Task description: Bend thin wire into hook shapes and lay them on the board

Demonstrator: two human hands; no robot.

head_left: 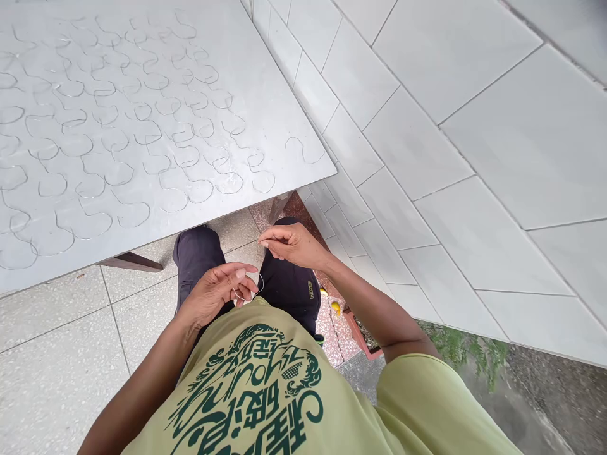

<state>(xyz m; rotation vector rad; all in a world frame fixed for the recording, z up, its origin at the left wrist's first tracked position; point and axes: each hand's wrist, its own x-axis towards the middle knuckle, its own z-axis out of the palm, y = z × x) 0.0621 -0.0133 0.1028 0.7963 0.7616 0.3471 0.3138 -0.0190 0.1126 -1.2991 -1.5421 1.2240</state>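
My left hand (218, 291) is held in front of my belly with its fingers curled round a thin loop of wire (250, 291). A little higher and to the right, my right hand (290, 243) has its fingertips pinched together, apparently on the wire's thin end, which is too fine to see clearly. Both hands hang over my dark trousers (289, 284), just below the near edge of a grey table (142, 240). Several thin bent wire shapes (142, 133) lie in rows on the table top.
A white tiled wall (450, 145) runs along the right side, close to the table. The floor is pale terrazzo tile (57, 354). Rough ground with green plants (465, 354) shows at the lower right. A wooden table support (130, 261) juts out under the edge.
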